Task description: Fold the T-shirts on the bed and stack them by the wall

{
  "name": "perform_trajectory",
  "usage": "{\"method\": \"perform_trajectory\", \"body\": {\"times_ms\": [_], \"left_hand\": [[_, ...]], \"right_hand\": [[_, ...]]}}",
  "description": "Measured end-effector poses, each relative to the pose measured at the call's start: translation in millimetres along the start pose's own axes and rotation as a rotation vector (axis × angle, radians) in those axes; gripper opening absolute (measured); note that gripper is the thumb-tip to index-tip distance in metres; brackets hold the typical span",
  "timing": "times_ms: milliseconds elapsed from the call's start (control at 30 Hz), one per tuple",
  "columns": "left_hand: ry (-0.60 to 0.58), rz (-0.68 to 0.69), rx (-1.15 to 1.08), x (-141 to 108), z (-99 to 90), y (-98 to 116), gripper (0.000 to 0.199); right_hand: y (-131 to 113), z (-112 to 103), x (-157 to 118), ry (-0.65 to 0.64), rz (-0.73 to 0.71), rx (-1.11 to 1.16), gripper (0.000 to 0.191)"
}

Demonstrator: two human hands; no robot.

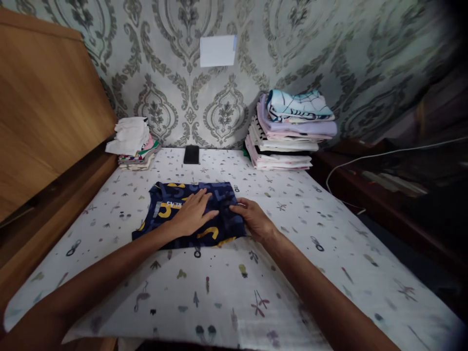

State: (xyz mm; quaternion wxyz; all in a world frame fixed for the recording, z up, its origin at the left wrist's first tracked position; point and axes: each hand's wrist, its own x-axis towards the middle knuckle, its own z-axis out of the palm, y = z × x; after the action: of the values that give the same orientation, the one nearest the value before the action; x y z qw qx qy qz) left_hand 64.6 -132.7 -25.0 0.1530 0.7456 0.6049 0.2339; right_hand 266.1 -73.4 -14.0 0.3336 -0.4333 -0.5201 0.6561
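The hands work from opposite sides on one folded cloth. The left hand (pixel 193 212), palm down with fingers spread and thumb held apart, rests on the upper face of the navy cloth (pixel 224 225). The right hand (pixel 253 218) pinches the cloth's right edge between thumb and fingers. The cloth, printed with yellow and lighter blue shapes and pale lettering partly covered by the left hand, lies flat as a rough rectangle near the middle of a white printed sheet (pixel 204 312). Behind it, toward the wall (pixel 190 107), a dark flat rectangular object (pixel 191 155) lies on the sheet. To the left of this object stands a small stack of folded fabrics (pixel 133 141), white on top; to the right, a taller stack (pixel 288 129), topped by a light blue patterned piece above a lilac one. A white rectangle (pixel 218 51) is set on the ornamented wall. A wooden panel (pixel 47 97) occupies the upper left; a pale cable (pixel 351 160) curves at the right.
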Motion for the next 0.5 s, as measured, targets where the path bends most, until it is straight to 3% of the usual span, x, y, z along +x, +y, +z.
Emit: {"method": "perform_trajectory", "body": {"times_ms": [67, 133, 300, 400, 500], "left_hand": [[0.084, -0.037, -0.166, 2.0, -13.5, -3.5, 0.049], [0.116, -0.169, -0.409, 5.6, -28.0, -8.4, 0.04], [0.015, -0.57, -1.169, 6.2, -63.0, -27.8, 0.054], [-0.037, -0.64, -1.349, -3.1, -80.6, -46.1, 0.061], [-0.034, -0.642, -1.383, -14.3, -91.3, -69.1, 0.058]], "right_hand": [[-12.0, 10.9, -2.6, -0.026, 0.039, 0.1, 0.036], [-24.4, 26.7, -2.9, -0.054, 0.016, 0.125, 0.037], [-35.8, 86.8, 8.0, -0.129, -0.076, -0.01, 0.041], [-28.5, 128.6, 15.0, -0.13, -0.151, -0.238, 0.043], [-20.8, 164.5, 16.9, -0.162, -0.273, -0.516, 0.043]]}}
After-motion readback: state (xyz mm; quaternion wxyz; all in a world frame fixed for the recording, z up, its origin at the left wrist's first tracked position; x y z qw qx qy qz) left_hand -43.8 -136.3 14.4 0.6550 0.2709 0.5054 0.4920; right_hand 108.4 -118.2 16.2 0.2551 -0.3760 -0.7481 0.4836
